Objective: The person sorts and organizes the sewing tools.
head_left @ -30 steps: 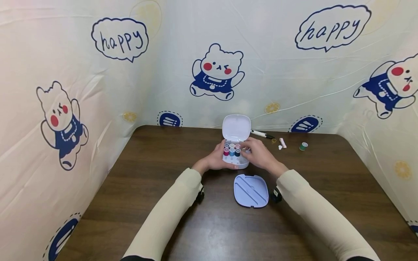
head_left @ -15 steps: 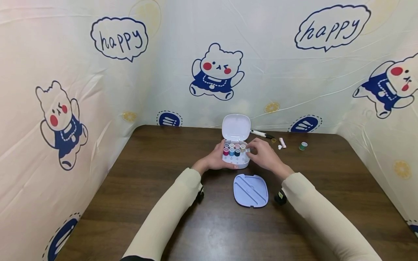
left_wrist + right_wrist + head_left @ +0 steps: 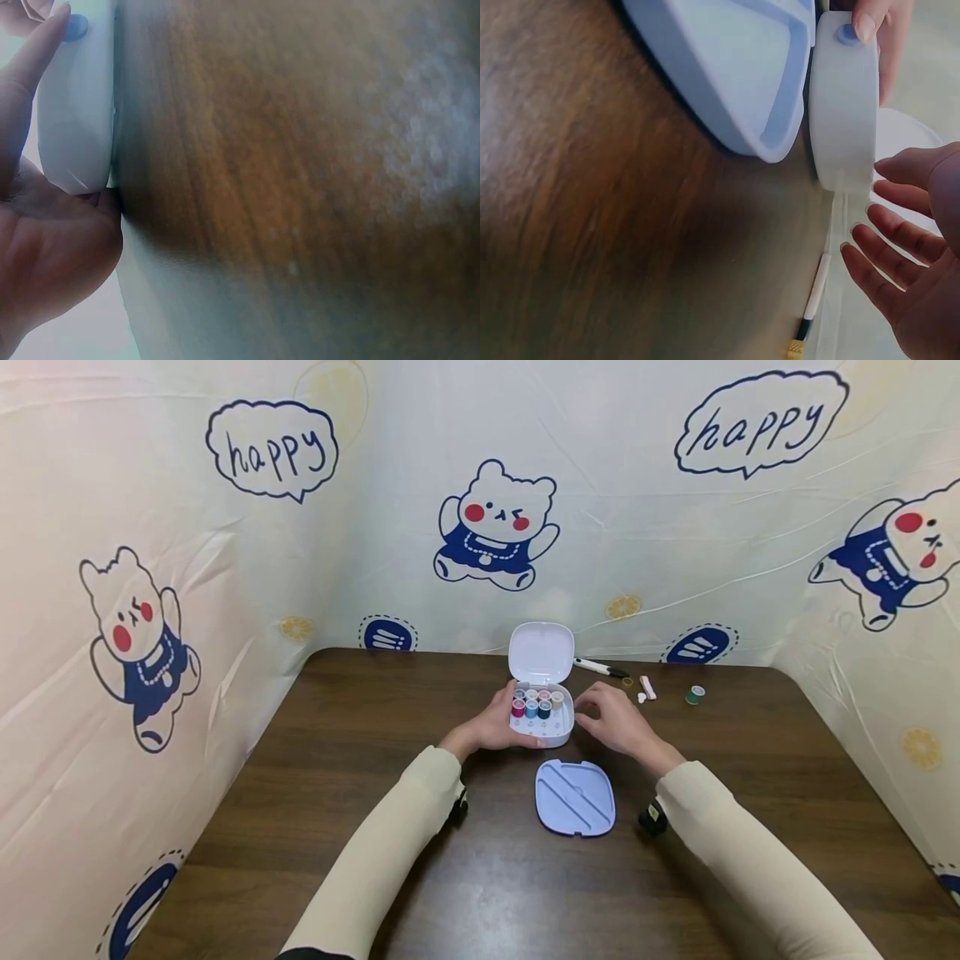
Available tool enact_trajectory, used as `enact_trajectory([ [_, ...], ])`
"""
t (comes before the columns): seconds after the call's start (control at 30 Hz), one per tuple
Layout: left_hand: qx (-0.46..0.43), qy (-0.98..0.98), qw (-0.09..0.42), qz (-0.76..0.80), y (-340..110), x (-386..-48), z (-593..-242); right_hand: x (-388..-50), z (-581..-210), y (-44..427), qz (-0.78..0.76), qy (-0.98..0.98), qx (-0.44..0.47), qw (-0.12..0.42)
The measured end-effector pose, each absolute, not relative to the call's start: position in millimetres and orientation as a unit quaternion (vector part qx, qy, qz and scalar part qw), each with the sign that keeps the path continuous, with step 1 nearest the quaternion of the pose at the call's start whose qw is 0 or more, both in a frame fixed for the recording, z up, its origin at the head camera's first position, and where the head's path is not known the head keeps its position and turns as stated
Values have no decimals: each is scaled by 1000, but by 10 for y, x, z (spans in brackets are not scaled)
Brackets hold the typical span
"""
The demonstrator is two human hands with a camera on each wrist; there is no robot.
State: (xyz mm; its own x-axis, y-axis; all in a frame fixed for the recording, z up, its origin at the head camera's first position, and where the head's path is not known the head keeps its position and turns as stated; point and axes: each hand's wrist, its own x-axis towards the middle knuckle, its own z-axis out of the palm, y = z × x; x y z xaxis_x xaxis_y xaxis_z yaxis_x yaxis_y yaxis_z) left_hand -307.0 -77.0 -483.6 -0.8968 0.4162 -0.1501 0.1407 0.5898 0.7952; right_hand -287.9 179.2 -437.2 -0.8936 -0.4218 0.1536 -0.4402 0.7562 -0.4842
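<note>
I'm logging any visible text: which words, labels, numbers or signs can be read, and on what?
"happy": left bubble on the backdrop.
"happy": right bubble on the backdrop.
"!!!", apparently: blue ovals on the backdrop.
Too small to read: any print on the spools, box or right wrist device.
No readable brand or number.

On the cloth ahead of me I read "happy" twice, in the left bubble and in the right bubble; below, the left oval and right oval carry what look like exclamation marks.
</note>
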Motion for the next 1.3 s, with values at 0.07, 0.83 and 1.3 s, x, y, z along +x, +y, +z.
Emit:
enact_trajectory([
  [0.07,158,876,164,425,-773,-3061,-4832,-2872,-4379,1809,262,-937,229,15],
  [0.83,151,882,168,415,-768,-2989,-4749,-2734,-4351,2136,245,-959,145,14],
  [1.3,148,881,173,415,-766,-2990,-4731,-2726,-4365,2451,259,-963,68,-22],
])
